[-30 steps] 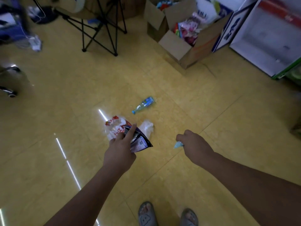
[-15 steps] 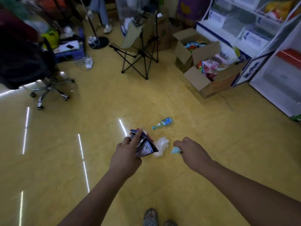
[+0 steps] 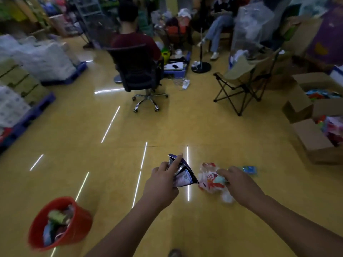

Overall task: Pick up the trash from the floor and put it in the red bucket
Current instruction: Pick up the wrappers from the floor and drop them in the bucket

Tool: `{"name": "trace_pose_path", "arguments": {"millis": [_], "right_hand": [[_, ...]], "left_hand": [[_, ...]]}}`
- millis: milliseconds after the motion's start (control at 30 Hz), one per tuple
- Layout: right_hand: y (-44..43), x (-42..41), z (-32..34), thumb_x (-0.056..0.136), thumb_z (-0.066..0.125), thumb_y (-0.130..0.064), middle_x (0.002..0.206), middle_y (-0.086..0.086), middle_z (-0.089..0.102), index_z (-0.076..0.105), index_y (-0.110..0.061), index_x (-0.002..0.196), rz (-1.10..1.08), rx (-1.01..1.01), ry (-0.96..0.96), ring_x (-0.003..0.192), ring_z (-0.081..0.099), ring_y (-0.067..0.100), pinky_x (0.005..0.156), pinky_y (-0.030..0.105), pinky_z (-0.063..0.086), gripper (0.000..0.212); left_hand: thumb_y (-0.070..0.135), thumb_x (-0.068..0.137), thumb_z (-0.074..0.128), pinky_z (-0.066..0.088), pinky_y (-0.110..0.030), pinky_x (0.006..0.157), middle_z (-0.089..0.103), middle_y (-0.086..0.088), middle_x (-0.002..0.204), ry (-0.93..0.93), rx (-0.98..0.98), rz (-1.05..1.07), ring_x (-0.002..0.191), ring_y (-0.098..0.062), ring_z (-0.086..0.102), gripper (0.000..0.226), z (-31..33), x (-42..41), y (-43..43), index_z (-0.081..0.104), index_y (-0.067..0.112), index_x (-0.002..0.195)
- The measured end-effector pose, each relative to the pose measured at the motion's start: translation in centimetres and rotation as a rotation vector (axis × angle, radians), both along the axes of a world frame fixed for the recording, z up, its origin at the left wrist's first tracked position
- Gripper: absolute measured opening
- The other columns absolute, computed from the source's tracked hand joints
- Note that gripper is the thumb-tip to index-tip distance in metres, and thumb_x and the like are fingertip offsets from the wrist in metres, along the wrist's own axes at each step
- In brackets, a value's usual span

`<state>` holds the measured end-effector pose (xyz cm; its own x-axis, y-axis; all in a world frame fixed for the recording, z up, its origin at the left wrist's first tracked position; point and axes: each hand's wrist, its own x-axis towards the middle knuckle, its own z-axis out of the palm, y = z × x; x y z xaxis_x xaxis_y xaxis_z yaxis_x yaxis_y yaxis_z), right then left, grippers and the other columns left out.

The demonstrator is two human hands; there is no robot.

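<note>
My left hand (image 3: 161, 184) grips a dark purple snack wrapper (image 3: 182, 174) held out over the yellow floor. My right hand (image 3: 236, 182) pinches a small light-blue scrap (image 3: 219, 179). On the floor under and between the hands lies a red-and-white plastic wrapper (image 3: 208, 179), and a blue bottle (image 3: 249, 169) shows just past my right hand. The red bucket (image 3: 74, 232) stands at the lower left, tilted in view and holding several pieces of trash.
A black office chair (image 3: 138, 71) with a seated person stands ahead. A folding camp chair (image 3: 245, 78) is to the right, open cardboard boxes (image 3: 311, 138) at the far right, and stacked goods on blue pallets (image 3: 27, 115) along the left.
The view has swung up and to the left, bringing the red bucket into sight at lower left. Both hands keep hold of their trash.
</note>
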<state>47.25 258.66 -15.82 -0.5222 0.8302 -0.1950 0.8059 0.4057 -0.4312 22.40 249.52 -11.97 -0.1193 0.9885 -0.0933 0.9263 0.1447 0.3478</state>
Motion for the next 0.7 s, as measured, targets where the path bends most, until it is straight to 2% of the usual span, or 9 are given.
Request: {"name": "trace_pose_path", "arguments": {"millis": [33, 100, 200, 300, 400, 500, 700], "right_hand": [[0.0, -1.1, 0.6, 0.091, 0.058, -0.020, 0.110, -0.003, 0.049, 0.051, -0.035, 0.136, 0.034, 0.003, -0.010, 0.104, 0.057, 0.018, 0.063, 0.016, 0.033, 0.048], [-0.2, -3.3, 1.6, 0.091, 0.058, -0.022, 0.105, -0.004, 0.045, 0.051, -0.032, 0.136, 0.090, 0.025, -0.018, 0.101, 0.057, 0.017, 0.063, 0.017, 0.034, 0.046], [-0.5, -6.6, 2.1, 0.089, 0.057, -0.013, 0.104, -0.001, 0.049, 0.054, -0.028, 0.132, 0.157, 0.034, -0.035, 0.092, 0.058, 0.020, 0.074, 0.030, 0.047, 0.046], [-0.9, -10.0, 2.3, 0.090, 0.053, -0.011, 0.106, 0.001, 0.051, 0.053, -0.030, 0.130, 0.227, 0.051, -0.064, 0.091, 0.058, 0.022, 0.076, 0.037, 0.052, 0.044], [-1.4, -13.8, 2.6, 0.094, 0.051, -0.016, 0.101, -0.002, 0.050, 0.053, -0.033, 0.127, 0.281, 0.100, -0.047, 0.086, 0.057, 0.019, 0.074, 0.036, 0.052, 0.038], [-2.4, -18.2, 3.3, 0.095, 0.052, -0.018, 0.099, -0.002, 0.049, 0.052, -0.032, 0.128, 0.358, 0.124, -0.051, 0.083, 0.055, 0.018, 0.069, 0.030, 0.047, 0.036], [-5.8, -27.7, 4.2, 0.097, 0.052, -0.022, 0.103, 0.000, 0.051, 0.051, -0.031, 0.132, 0.473, 0.161, -0.047, 0.088, 0.056, 0.020, 0.074, 0.035, 0.051, 0.036]], "left_hand": [[0.017, 0.074, 0.059, 0.050, -0.034, 0.065, 0.042, 0.007, 0.124, 0.013, 0.001, 0.023, 0.105, -0.022, 0.045, 0.104, 0.2, -0.8, -0.7, -0.006, 0.054, 0.147], [0.018, 0.075, 0.060, 0.046, -0.031, 0.064, 0.041, 0.007, 0.128, 0.033, 0.008, 0.066, 0.108, -0.022, 0.044, 0.104, 0.6, -2.2, -2.0, -0.006, 0.053, 0.147], [0.018, 0.075, 0.061, 0.045, -0.031, 0.065, 0.041, 0.007, 0.131, 0.037, 0.029, 0.146, 0.108, -0.022, 0.044, 0.103, 1.1, -4.7, -4.0, -0.004, 0.053, 0.147], [0.017, 0.075, 0.059, 0.048, -0.032, 0.063, 0.040, 0.009, 0.129, 0.021, 0.049, 0.227, 0.108, -0.022, 0.043, 0.102, 1.4, -7.3, -6.2, -0.004, 0.055, 0.147], [0.017, 0.075, 0.059, 0.048, -0.033, 0.064, 0.039, 0.008, 0.129, 0.022, 0.061, 0.291, 0.107, -0.023, 0.044, 0.103, 1.6, -10.2, -8.4, -0.006, 0.055, 0.146], [0.017, 0.074, 0.058, 0.052, -0.037, 0.072, 0.041, 0.007, 0.129, 0.023, 0.081, 0.347, 0.107, -0.024, 0.045, 0.103, 1.8, -13.5, -10.9, -0.005, 0.054, 0.147], [0.018, 0.075, 0.060, 0.052, -0.038, 0.074, 0.043, 0.005, 0.122, 0.012, 0.094, 0.430, 0.105, -0.026, 0.048, 0.103, 1.7, -21.2, -16.2, -0.005, 0.054, 0.147]]}}
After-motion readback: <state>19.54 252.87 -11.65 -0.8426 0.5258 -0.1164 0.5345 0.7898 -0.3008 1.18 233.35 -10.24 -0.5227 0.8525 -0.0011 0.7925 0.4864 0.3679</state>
